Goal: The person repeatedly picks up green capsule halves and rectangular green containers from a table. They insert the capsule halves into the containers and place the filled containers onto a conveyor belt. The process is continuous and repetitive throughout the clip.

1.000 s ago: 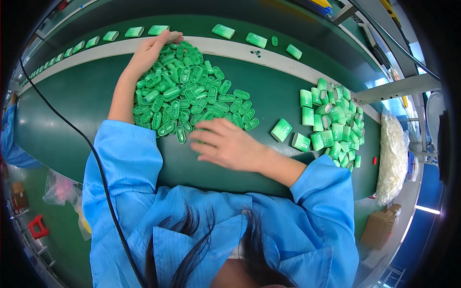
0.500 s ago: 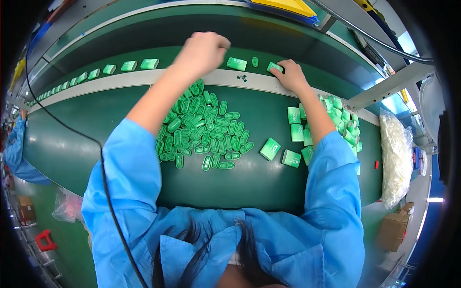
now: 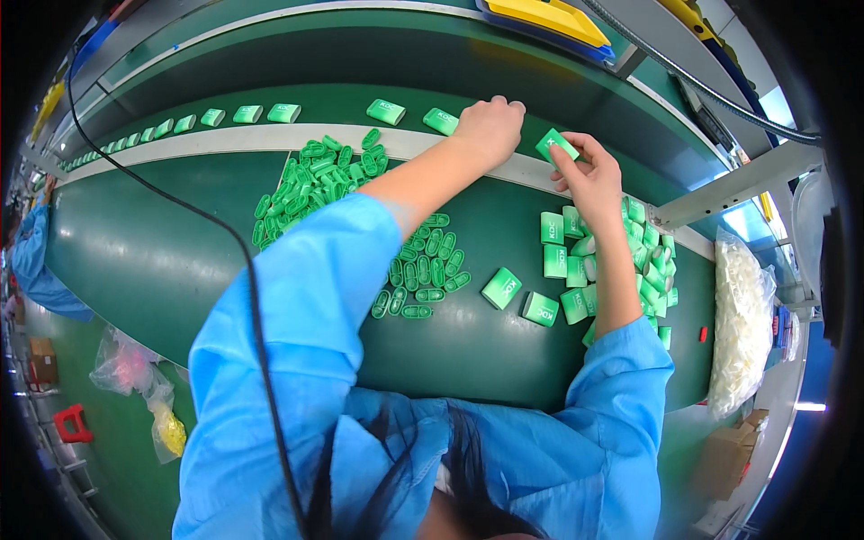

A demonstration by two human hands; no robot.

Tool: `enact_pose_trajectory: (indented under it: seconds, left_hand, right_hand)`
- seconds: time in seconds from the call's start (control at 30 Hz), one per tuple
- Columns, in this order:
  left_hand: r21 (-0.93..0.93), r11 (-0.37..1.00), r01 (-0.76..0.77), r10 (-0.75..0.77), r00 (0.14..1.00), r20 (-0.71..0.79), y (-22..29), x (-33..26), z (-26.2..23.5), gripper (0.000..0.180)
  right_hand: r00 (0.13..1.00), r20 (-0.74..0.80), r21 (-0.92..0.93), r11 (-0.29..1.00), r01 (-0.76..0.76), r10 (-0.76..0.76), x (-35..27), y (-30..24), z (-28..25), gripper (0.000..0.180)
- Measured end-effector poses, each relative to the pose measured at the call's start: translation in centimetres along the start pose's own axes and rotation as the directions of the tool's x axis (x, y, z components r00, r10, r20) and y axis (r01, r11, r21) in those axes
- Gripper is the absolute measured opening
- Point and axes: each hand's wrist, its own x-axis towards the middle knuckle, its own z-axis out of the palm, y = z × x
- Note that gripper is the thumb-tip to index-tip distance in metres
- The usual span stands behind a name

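- The right hand [image 3: 591, 180] pinches one green-and-white case [image 3: 551, 147] between thumb and fingers, holding it up over the pale rail [image 3: 531, 169] and the far green strip.
- The right arm is bent, its forearm running away from the body, with the hand turned inward to the person's left.
- The left hand [image 3: 492, 128] is curled over, back uppermost; from where I stand I can't tell whether anything is inside those fingers.
- The left arm reaches long and slantwise across the front of the body, its forearm passing over the heap of green ovals [image 3: 310, 184].
- Two cases lie on the far strip to the left of that hand: a nearer one [image 3: 438, 121] just beside it, and a farther one [image 3: 386, 112].
- Beyond a gap, a row of cases [image 3: 283, 113] trails off leftward; the far ones look too small to count.
- Two cases sit apart on the near worktop [image 3: 468, 360], one left [image 3: 501, 287] and one right [image 3: 540, 309].
- The right-hand pile of cases [image 3: 554, 261] and the ovals each run to dozens, too jumbled to count.
- Farther out: one small red piece [image 3: 703, 334], one clear bag of whitish pieces [image 3: 740, 328], one yellow tray [image 3: 549, 20].
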Motion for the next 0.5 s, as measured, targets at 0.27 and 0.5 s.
enact_pose_trajectory:
  seconds: [0.27,0.5]
  left_hand:
    - [-0.856,0.298,0.422,-0.118,0.906,0.406,-0.8,-8.5,-8.0,0.040]
    - [-0.918,0.020,0.397,-0.183,0.904,0.387,-1.4,-11.0,-6.1,0.040]
  right_hand:
    - [0.960,0.277,0.319,0.946,-0.059,-0.034,-3.2,-2.6,3.0,0.027]
    - [0.918,0.384,0.411,0.873,-0.262,0.095,-4.0,-0.6,3.7,0.025]
